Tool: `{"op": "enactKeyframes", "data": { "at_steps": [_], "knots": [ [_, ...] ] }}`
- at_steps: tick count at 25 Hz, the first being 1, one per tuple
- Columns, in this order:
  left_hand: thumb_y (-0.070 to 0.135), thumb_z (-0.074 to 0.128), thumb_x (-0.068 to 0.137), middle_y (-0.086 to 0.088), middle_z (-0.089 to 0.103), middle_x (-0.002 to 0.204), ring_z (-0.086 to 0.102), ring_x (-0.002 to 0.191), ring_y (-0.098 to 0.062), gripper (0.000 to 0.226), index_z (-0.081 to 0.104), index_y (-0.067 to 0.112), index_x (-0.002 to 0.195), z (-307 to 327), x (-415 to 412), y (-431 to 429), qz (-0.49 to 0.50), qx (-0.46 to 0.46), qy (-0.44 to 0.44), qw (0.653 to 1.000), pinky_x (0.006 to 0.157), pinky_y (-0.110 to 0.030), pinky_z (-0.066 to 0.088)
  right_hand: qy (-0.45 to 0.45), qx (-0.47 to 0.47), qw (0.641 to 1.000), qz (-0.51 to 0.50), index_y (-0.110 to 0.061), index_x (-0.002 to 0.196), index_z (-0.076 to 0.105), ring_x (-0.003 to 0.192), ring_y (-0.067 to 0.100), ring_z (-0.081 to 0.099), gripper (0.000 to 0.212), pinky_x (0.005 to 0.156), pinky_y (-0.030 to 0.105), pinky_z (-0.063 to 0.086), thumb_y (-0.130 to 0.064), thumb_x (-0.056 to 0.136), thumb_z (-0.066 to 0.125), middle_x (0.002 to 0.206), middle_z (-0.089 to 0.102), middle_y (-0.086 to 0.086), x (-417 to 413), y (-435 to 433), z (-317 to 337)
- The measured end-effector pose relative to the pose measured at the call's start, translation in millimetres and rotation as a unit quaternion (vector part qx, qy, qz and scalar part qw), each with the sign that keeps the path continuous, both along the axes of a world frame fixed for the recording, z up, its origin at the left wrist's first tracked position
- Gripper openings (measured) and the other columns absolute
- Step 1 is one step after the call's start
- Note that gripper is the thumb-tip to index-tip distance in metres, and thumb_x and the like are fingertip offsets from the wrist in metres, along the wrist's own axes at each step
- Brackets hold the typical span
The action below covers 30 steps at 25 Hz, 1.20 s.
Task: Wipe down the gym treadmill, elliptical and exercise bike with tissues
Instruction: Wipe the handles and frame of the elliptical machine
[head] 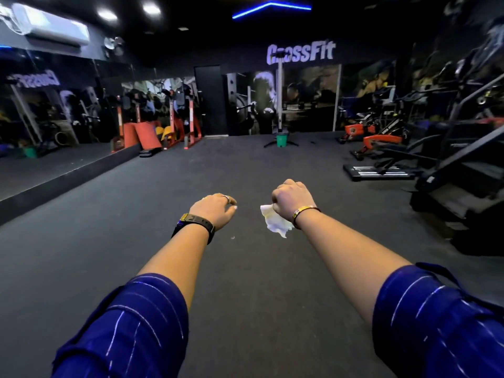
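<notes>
Right hand (293, 199) grips tissue (275, 221) above wide floor (245, 165), machines (436, 159) lining its right edge.

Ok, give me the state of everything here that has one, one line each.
Left hand: empty, fingers loosely curled.
Right hand: curled round the tissue.
Tissue: crumpled, hanging below the right hand.
Door: shut.
Green bucket: upright on the floor.
Blue ceiling light: lit.
Exercise machines: on the right, untouched by either hand.

Tissue (276, 223) half hidden in right hand (293, 199), dark machine (463, 184) cut off
</notes>
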<state>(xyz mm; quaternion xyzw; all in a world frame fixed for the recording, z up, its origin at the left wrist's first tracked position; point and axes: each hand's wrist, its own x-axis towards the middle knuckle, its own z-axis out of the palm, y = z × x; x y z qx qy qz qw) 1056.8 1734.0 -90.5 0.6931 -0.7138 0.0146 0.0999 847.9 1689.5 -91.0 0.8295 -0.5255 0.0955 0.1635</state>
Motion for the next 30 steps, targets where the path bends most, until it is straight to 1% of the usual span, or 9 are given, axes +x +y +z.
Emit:
{"op": "enactKeyframes", "data": {
  "at_steps": [2,8,12,15,18,20,23,27,30],
  "knots": [
    [0.042,0.037,0.103,0.004,0.049,0.142,0.047,0.129,-0.02,0.035,0.055,0.032,0.131,-6,-11,-48,-0.018,0.017,-0.001,1.0,0.098,-0.037,0.044,0.004,0.012,1.0,-0.023,-0.019,0.109,0.067,0.118,0.022,0.046,0.027,0.093,0.033,0.037,-0.021,0.093,0.046,0.115,0.064,0.0,-12,-40,-11],
    [0.04,0.038,0.103,0.003,0.05,0.141,0.049,0.126,-0.021,0.035,0.056,0.03,0.131,-24,-34,-195,-0.074,0.02,0.014,0.997,0.097,-0.037,0.043,0.014,0.0,0.997,-0.073,-0.019,0.108,0.068,0.116,0.023,0.047,0.027,0.09,0.033,0.038,-0.019,0.093,0.045,0.112,0.065,0.0,-39,-175,-21],
    [0.039,0.04,0.102,0.001,0.052,0.14,0.051,0.125,-0.025,0.034,0.058,0.029,0.13,-33,-32,-327,-0.092,0.022,0.015,0.995,0.106,-0.041,0.038,0.018,-0.014,0.994,-0.105,-0.017,0.107,0.068,0.114,0.024,0.047,0.026,0.089,0.034,0.039,-0.018,0.094,0.045,0.111,0.065,0.002,-43,-295,-17],
    [0.039,0.041,0.102,-0.001,0.054,0.139,0.053,0.123,-0.028,0.035,0.058,0.028,0.13,-19,-33,-423,-0.11,0.012,0.002,0.994,0.11,-0.045,0.036,0.018,-0.007,0.991,-0.13,-0.017,0.107,0.068,0.115,0.024,0.047,0.026,0.089,0.033,0.038,-0.018,0.094,0.045,0.111,0.065,0.002,-48,-380,-11],
    [0.038,0.041,0.102,-0.003,0.055,0.138,0.054,0.12,-0.029,0.035,0.058,0.026,0.13,-2,-40,-520,-0.135,-0.006,-0.002,0.991,0.109,-0.046,0.037,0.002,-0.007,0.989,-0.145,-0.018,0.105,0.068,0.114,0.024,0.047,0.026,0.089,0.033,0.039,-0.019,0.093,0.045,0.108,0.066,0.001,-51,-463,-11],
    [0.038,0.041,0.102,-0.003,0.054,0.138,0.054,0.12,-0.028,0.035,0.058,0.025,0.131,0,-45,-575,-0.146,-0.006,0.011,0.989,0.108,-0.045,0.039,0.016,0.0,0.989,-0.146,-0.018,0.105,0.069,0.114,0.024,0.047,0.026,0.088,0.033,0.039,-0.02,0.094,0.045,0.107,0.066,0.001,-54,-512,-17],
    [0.039,0.041,0.102,-0.002,0.053,0.139,0.053,0.122,-0.027,0.035,0.058,0.026,0.131,-14,-54,-645,-0.154,-0.001,0.022,0.988,0.106,-0.044,0.041,0.029,0.004,0.988,-0.149,-0.019,0.107,0.069,0.113,0.023,0.048,0.027,0.089,0.033,0.039,-0.02,0.094,0.045,0.108,0.066,0.001,-62,-578,-30],
    [0.039,0.042,0.102,-0.001,0.052,0.141,0.052,0.123,-0.027,0.035,0.057,0.027,0.13,-33,-69,-758,-0.157,0.03,0.027,0.987,0.105,-0.044,0.042,0.042,-0.001,0.987,-0.157,-0.018,0.107,0.069,0.112,0.024,0.049,0.027,0.088,0.033,0.039,-0.021,0.094,0.045,0.108,0.066,0.001,-80,-694,-38],
    [0.039,0.042,0.102,0.0,0.053,0.14,0.054,0.122,-0.026,0.035,0.057,0.027,0.131,-31,-81,-857,-0.157,0.025,0.021,0.987,0.104,-0.044,0.042,0.017,-0.01,0.986,-0.167,-0.018,0.108,0.069,0.112,0.024,0.048,0.026,0.086,0.033,0.038,-0.021,0.095,0.046,0.108,0.066,0.002,-96,-791,-38]
  ]
}}
